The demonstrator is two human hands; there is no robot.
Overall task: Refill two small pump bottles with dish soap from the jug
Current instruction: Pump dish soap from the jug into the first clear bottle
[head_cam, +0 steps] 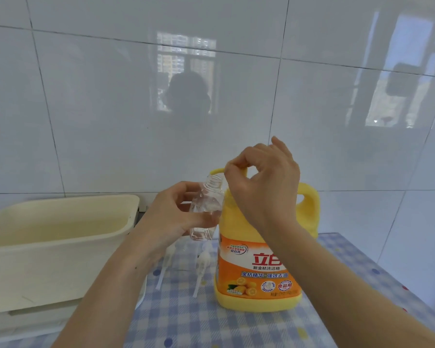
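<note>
Head view shows fingers of the left hand (171, 217) wrapped round the clear pump bottle (206, 209), held beside the jug (256, 272) on the counter (337, 272), while right hand (264, 182) fingers pinch its yellow cap (217, 171); unbraced, the jug may tip.

My left grip (178, 212) holds the small clear bottle (207, 204), uncapped, its open neck tipped toward the jug. The yellow jug (254, 259), orange-labelled, stands upright just beside that bottle, and its yellow cap (217, 171) is pinched in my right grip (261, 177). Two white pump heads (202, 266) lie flat below my left grip.
</note>
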